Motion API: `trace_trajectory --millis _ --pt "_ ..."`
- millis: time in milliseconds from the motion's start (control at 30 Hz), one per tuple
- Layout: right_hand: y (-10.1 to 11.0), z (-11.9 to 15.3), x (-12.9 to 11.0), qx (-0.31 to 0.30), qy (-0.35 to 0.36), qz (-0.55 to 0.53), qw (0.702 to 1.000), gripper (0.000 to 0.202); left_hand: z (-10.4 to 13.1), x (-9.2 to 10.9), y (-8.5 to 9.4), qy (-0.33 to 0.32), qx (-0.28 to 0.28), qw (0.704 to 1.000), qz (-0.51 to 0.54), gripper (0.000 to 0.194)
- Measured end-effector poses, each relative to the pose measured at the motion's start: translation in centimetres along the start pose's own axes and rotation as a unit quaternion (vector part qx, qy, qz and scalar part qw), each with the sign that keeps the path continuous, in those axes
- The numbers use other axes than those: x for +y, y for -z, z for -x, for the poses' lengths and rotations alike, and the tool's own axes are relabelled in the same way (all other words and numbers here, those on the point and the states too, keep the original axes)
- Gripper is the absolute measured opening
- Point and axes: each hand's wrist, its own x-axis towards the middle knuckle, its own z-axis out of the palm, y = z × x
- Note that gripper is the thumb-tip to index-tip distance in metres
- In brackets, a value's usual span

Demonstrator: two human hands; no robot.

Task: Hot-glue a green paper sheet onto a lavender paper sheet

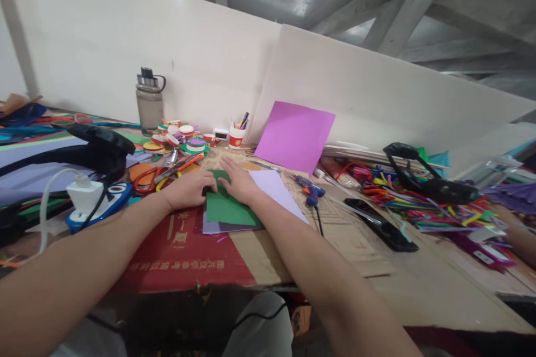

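A green sheet (230,209) lies over pale purple paper (278,189) on the red and brown cardboard (184,256). At the green sheet's upper left edge is my left hand (190,188), its fingers curled around something dark and small that I cannot make out. My right hand (238,179) rests flat on the upper part of the green sheet, fingers spread, just right of my left hand. Part of the sheet is hidden under the hands.
Scissors (146,181) and a power strip (100,206) lie left. A bottle (149,103), pen cup (237,136) and leaning magenta sheet (295,136) stand behind. A glue gun (312,192), black phone (381,224) and colourful pipe cleaners (402,198) are right.
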Motion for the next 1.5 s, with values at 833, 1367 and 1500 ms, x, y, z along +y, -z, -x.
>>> trace_trajectory --millis 833,1367,1500 --pt "-1.2 -1.1 1.3 -0.071 0.010 -0.012 0.997 0.057 -0.2 -0.1 -0.1 0.026 -0.019 0.999 -0.009 0.030" --pt "-0.3 -0.4 0.2 -0.114 -0.121 0.026 0.986 0.074 -0.4 -0.2 -0.1 -0.003 -0.002 1.000 -0.001 0.020" --pt "-0.2 -0.5 0.2 -0.121 -0.107 0.020 0.987 0.073 -0.4 -0.3 -0.2 -0.001 -0.001 1.000 0.005 0.020"
